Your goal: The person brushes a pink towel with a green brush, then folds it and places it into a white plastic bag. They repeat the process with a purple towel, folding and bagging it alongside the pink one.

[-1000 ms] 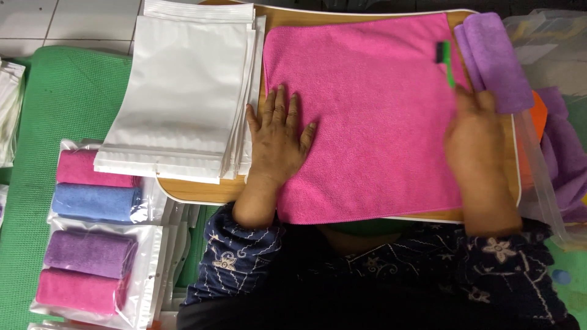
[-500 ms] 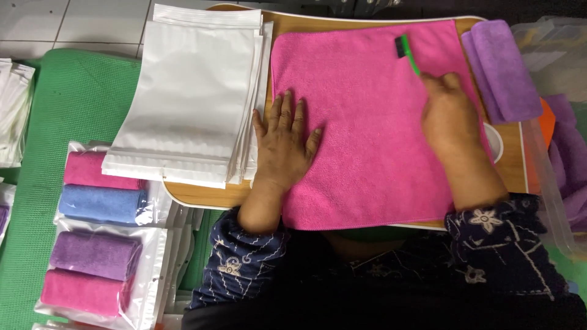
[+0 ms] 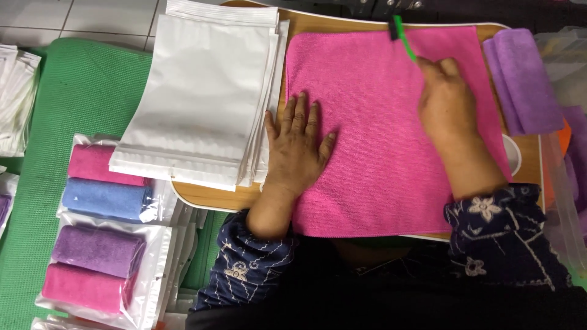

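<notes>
The left hand (image 3: 298, 148) presses open and flat on the pink cloth (image 3: 379, 128), pinning it smooth, while beyond it the right hand (image 3: 448, 105) grips a green tool (image 3: 403, 35).

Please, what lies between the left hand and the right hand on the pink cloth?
In the head view, only bare pink cloth lies between the left hand and the right hand. The green tool in the right hand points away toward the cloth's far edge.

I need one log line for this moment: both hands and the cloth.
left hand: flat on pink cloth | right hand: holds green brush on cloth | cloth: spread on tray
</notes>
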